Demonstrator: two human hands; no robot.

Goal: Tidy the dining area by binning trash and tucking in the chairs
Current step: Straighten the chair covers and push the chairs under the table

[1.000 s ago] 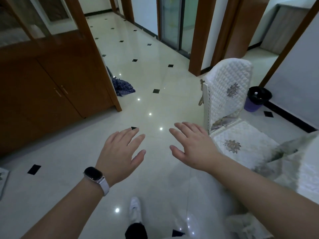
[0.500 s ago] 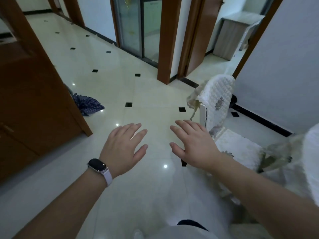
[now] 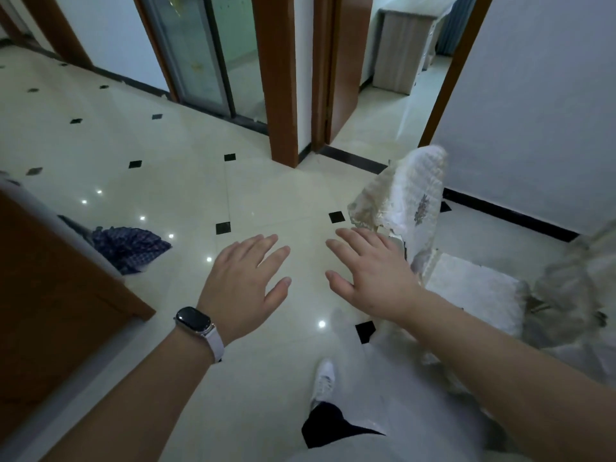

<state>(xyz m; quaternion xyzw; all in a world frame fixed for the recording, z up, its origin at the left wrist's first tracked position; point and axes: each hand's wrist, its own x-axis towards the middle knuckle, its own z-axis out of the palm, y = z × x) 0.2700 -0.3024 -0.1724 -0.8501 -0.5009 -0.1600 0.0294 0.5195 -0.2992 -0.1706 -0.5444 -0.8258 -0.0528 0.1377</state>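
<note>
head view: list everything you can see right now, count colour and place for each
chair: 1, white quilted cover, right of centre by the wall
cloth: 1, dark blue checked, on the floor at left beside the cabinet
cabinet: 1, brown wood, lower left
floor: cream tiles with small black insets, throughout
glass door: 1, pale tinted, top centre
door frames: several, brown wood, along the top
small unit: 1, light wood, in the far room at top right
draped fabric: 1, pale, far right edge, blurred
watch: 1, black face, white strap, on the left wrist
shoe: 1, white, bottom centre
left hand: fingers spread, holds nothing, centre
right hand: fingers spread, holds nothing, beside the chair's back
</note>
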